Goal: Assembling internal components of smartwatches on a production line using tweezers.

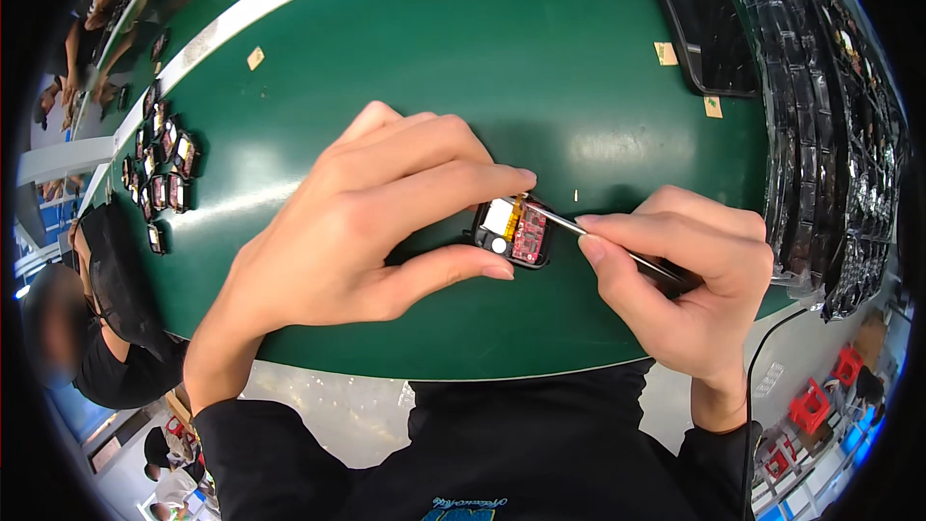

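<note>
Between the thumb and index finger of my left hand (362,212) is a small black electronic device (530,235) with its inside exposed. It shows a red circuit board, a white block, yellow tape and a white round spot. My right hand (690,270) pinches a thin metal tool (617,253) like a pen, and I cannot tell if it is tweezers or a pick. The tool's tip reaches the upper edge of the device, close to my left index fingertip. Both hands are just above the green table (386,352).
Several similar open devices (174,154) lie in a cluster at the left. Stacked black plastic trays (810,116) stand along the right edge, beside a dark flat tray (709,29). Small tan stickers (666,53) dot the table. Another person (121,357) sits at the far left.
</note>
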The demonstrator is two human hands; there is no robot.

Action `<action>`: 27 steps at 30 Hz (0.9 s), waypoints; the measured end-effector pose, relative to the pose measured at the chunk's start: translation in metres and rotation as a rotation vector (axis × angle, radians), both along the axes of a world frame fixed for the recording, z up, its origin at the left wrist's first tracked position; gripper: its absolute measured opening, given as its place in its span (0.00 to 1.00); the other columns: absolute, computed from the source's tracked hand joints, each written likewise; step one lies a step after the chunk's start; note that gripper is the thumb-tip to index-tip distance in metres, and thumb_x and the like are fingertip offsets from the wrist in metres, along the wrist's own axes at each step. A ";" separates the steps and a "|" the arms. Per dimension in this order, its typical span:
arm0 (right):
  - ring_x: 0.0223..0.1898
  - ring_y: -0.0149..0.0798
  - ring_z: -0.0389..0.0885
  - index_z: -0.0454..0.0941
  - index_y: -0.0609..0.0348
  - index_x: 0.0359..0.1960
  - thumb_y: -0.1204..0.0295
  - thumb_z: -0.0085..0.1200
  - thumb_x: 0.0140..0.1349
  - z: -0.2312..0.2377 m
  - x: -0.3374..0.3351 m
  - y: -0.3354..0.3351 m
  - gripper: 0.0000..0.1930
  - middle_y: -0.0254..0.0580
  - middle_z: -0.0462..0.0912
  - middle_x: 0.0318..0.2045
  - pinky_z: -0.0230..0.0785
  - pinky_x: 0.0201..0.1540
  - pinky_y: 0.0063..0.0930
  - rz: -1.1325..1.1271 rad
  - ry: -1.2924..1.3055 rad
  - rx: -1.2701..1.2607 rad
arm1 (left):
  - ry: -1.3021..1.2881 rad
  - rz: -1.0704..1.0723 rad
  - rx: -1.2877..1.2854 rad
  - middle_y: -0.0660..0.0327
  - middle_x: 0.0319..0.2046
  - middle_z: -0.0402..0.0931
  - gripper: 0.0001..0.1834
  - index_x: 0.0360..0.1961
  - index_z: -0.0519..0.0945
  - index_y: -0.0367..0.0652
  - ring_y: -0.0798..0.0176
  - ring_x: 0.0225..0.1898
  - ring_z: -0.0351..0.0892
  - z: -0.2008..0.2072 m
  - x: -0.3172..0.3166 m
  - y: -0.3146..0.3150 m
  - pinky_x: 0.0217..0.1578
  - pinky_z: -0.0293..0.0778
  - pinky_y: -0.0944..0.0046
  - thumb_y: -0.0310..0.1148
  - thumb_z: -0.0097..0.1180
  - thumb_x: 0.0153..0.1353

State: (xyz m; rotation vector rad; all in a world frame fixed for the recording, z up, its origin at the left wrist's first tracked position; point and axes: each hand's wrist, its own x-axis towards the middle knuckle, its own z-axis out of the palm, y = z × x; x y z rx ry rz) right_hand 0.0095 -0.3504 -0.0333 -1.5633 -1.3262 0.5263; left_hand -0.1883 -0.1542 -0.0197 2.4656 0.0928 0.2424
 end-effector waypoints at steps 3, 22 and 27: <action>0.21 0.27 0.78 0.94 0.67 0.38 0.86 0.70 0.55 0.004 0.000 -0.001 0.09 0.41 0.87 0.24 0.64 0.25 0.22 -0.016 -0.033 -0.072 | 0.016 0.019 0.003 0.59 0.40 0.86 0.33 0.55 0.92 0.39 0.59 0.38 0.80 0.001 0.001 0.000 0.43 0.65 0.59 0.48 0.81 0.51; 0.20 0.28 0.75 0.94 0.69 0.44 0.90 0.74 0.48 -0.012 -0.002 0.000 0.18 0.39 0.84 0.27 0.60 0.21 0.23 0.003 -0.272 0.166 | -0.006 0.027 -0.003 0.61 0.35 0.87 0.35 0.51 0.91 0.38 0.65 0.30 0.76 -0.001 0.003 0.004 0.35 0.65 0.64 0.51 0.84 0.47; 0.20 0.28 0.75 0.94 0.69 0.43 0.90 0.72 0.51 -0.009 -0.002 0.001 0.15 0.39 0.84 0.25 0.60 0.21 0.23 0.031 -0.257 0.113 | 0.005 -0.050 -0.042 0.58 0.39 0.90 0.35 0.51 0.92 0.36 0.63 0.33 0.81 -0.003 0.002 0.016 0.33 0.68 0.66 0.52 0.83 0.50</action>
